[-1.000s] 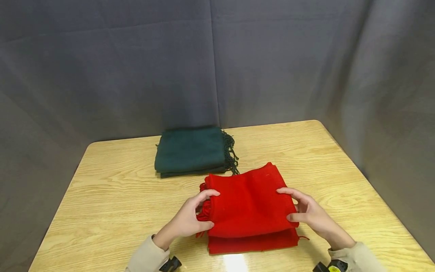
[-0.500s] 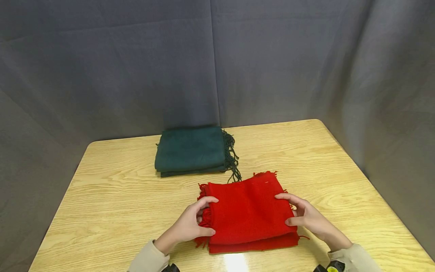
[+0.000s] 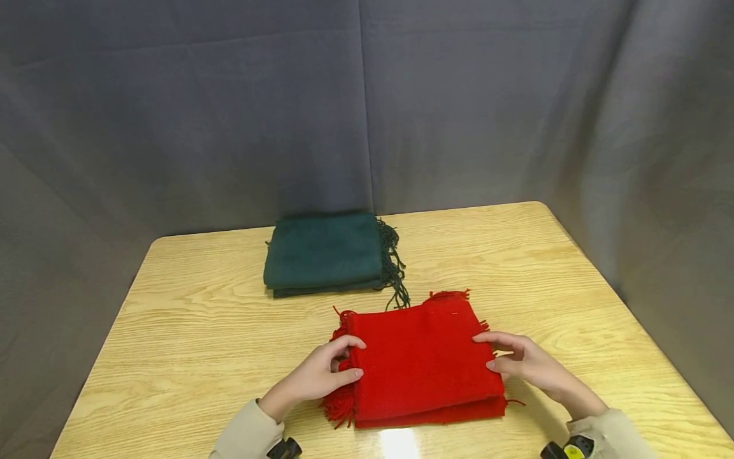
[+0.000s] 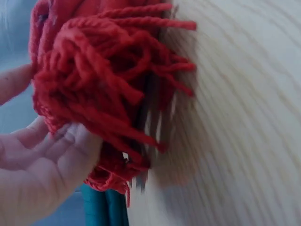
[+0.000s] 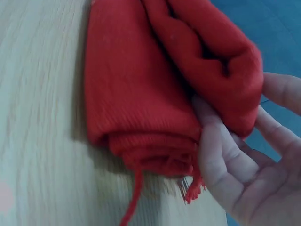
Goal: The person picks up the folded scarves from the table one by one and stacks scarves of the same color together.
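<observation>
A red scarf [image 3: 421,363] lies folded in layers at the front of the table, red fringe [image 3: 340,405] spilling from its left side. At that side my left hand [image 3: 318,373] grips the upper layers, thumb and index finger on top. The left wrist view shows other fingers tucked beneath the fringe [image 4: 94,70]. My right hand [image 3: 527,363] holds the right edge, its thumb and index finger also on top. In the right wrist view, some fingers [image 5: 214,155] reach between the upper fold [image 5: 221,89] and the lower layers [image 5: 136,89].
Behind the red scarf, a dark green folded scarf [image 3: 323,252] lies on the wooden table [image 3: 201,338], its fringe hanging to the right. A grey curtain [image 3: 258,115] stands behind and around the table. Straps with small devices sit on both wrists.
Both hands have lowered the upper fold of the red scarf toward the near side, so it covers more of the layer beneath. Fringe at its back edge has come into view.
</observation>
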`<state>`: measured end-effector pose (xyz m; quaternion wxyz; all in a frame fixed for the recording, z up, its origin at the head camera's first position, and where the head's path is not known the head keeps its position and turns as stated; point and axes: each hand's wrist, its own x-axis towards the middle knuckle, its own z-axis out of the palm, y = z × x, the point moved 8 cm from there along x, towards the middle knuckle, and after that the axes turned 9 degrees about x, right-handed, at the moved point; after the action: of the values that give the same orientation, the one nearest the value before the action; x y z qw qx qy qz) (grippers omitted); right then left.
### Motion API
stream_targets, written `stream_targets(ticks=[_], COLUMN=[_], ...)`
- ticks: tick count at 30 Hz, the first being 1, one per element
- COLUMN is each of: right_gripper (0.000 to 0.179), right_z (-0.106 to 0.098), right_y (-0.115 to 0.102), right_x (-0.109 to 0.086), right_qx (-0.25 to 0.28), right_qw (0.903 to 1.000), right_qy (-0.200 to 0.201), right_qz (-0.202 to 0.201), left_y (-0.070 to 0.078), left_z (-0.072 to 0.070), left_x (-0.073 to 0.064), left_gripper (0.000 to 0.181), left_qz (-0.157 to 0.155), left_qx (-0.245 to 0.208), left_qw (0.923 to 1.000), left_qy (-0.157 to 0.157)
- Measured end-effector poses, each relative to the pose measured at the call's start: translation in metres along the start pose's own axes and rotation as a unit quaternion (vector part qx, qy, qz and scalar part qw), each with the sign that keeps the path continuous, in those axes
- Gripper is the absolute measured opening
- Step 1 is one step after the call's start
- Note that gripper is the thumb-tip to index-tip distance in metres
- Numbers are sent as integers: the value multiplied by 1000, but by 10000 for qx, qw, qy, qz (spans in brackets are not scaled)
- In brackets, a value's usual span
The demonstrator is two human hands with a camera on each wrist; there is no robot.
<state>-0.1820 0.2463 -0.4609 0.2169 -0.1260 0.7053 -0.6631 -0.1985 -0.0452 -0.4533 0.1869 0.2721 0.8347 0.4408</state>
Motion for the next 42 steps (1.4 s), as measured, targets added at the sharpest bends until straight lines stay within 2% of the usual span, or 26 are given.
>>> stream_targets(ticks=[8, 12, 17, 21, 26, 31, 38, 42], right_gripper=[39, 45, 62, 71, 78, 81, 83, 77], right_z=[-6, -10, -13, -12, -9, -7, 0, 3], right_y=[-4, -6, -4, 3, 13, 16, 15, 14], right_x=[3, 3, 5, 7, 11, 13, 19, 21], right_qx=[-302, -527, -616, -435, -57, 57, 244, 40], right_qw=[9993, 9981, 9978, 9982, 9978, 9968, 9966, 9971], right_qy=[-12, 135, 242, 68, -135, -268, -552, -630], right_qz=[-233, -282, 31, 404, 642, 751, 559, 425], left_y=[1, -2, -4, -8, -11, -13, -15, -16], left_z=[-6, -10, -17, -19, -14, -5, 4, 6], left_x=[3, 3, -1, -3, -1, 3, 8, 9], left_gripper=[41, 50, 55, 59, 61, 64, 64, 65], left_qz=[171, 43, -200, -367, -323, -428, -506, -451], left_qx=[470, 470, 675, 963, 560, 148, -719, -1054], left_qw=[9987, 9988, 9966, 9929, 9971, 9990, 9960, 9932], left_qy=[52, 128, 432, 596, 390, 41, -164, -209])
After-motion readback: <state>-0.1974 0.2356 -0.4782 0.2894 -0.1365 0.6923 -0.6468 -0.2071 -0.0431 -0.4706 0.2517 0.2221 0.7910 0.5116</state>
